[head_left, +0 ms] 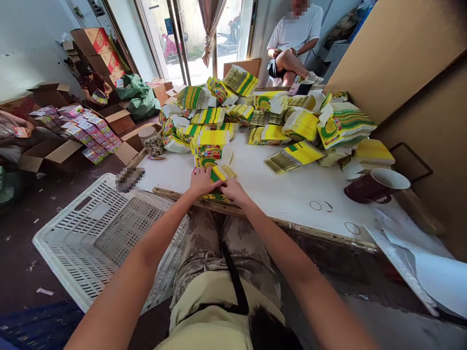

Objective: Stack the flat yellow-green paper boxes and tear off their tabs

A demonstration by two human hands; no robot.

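Note:
At the table's front edge, both hands meet over a small yellow-and-green printed carton [218, 173]. My left hand [202, 182] holds its left side, fingers over the top and thumb reaching right. My right hand [234, 189] is closed at the carton's near right side, its fingertips partly hidden. Just beyond the hands lies a stack of similar yellow cartons [210, 138]. Farther back, flat folded cartons [302, 124] are heaped in bundles across the table, and one fanned bundle [295, 156] lies right of the hands.
A white plastic crate [60, 227] stands at the left below the white table [251, 167]. A dark mug [365, 187], rubber bands [352, 228] and a filled jar [153, 142] are on the table. A seated person [297, 36] is beyond; others sit at left among boxes.

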